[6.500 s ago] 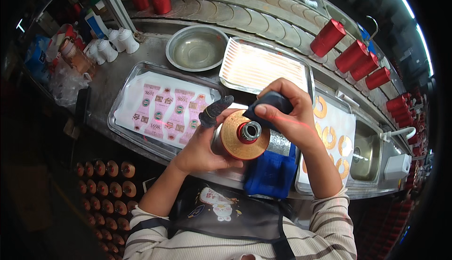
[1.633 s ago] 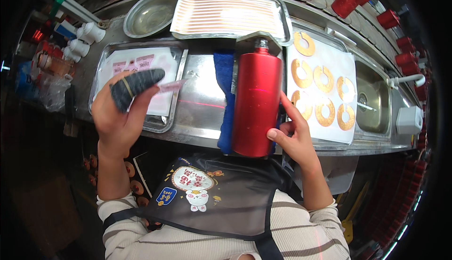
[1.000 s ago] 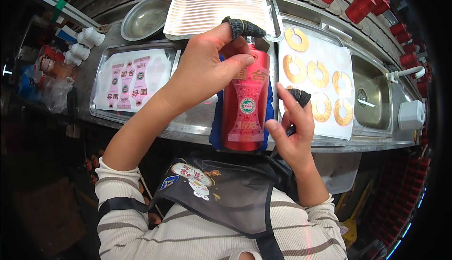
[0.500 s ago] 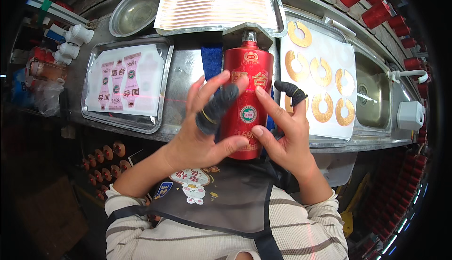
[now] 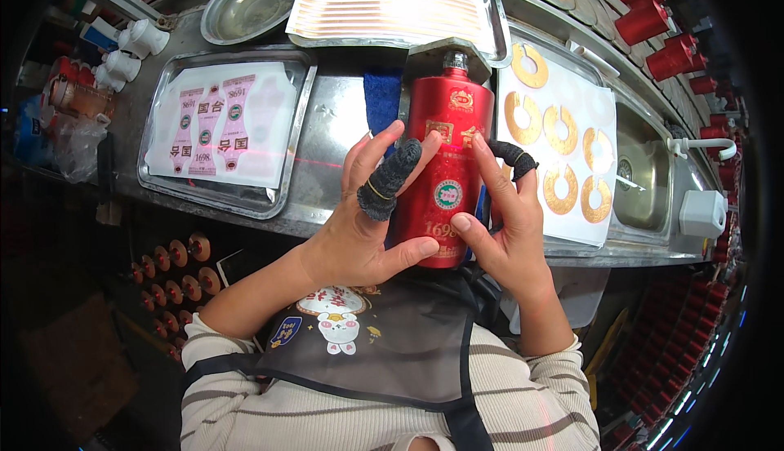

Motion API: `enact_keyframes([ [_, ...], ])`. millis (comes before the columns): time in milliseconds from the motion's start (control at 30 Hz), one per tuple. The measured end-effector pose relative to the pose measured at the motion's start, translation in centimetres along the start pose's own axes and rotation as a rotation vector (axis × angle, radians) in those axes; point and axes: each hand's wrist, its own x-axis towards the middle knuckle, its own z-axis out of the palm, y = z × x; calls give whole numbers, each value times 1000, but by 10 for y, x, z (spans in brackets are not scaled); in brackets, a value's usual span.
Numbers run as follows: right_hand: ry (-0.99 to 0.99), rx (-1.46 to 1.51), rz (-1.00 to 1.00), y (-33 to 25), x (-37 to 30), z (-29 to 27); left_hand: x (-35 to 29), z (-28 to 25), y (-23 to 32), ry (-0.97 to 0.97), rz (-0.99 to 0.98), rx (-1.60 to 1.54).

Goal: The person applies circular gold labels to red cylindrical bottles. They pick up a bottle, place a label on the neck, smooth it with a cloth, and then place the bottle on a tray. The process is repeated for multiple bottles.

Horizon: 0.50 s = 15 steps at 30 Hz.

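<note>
A red bottle with gold lettering and a round green-and-white emblem lies with its clear-capped neck pointing away from me, against a dark angular metal holder. My left hand is at its left side, fingers spread, with fingertips and thumb against the front. One of its fingers wears a black finger cover with a band. My right hand touches the right side with index fingertip and thumb apart. A black-wrapped finger of that hand is raised off the bottle. The bottle's underside is hidden.
On the left, a metal tray holds pink-and-white label sheets. Behind stand a metal bowl and a tray of striped strips. Gold C-shaped labels lie on white sheets at right, beside a sink. A blue cloth lies by the bottle.
The view has shifted slightly, so the bench and bottle sit a little differently. My right index fingertip has moved slightly up the bottle's front. Both hands stay at the bottle with fingers spread.
</note>
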Motion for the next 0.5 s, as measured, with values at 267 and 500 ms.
enact_keyframes([
  [267, -31, -22, 34, -3, 2, 3, 3, -4, 2, -53, -52, 5],
  [500, -28, 43, 45, -1, 2, 4, -2, 0, -7, 10, -11, -45],
])
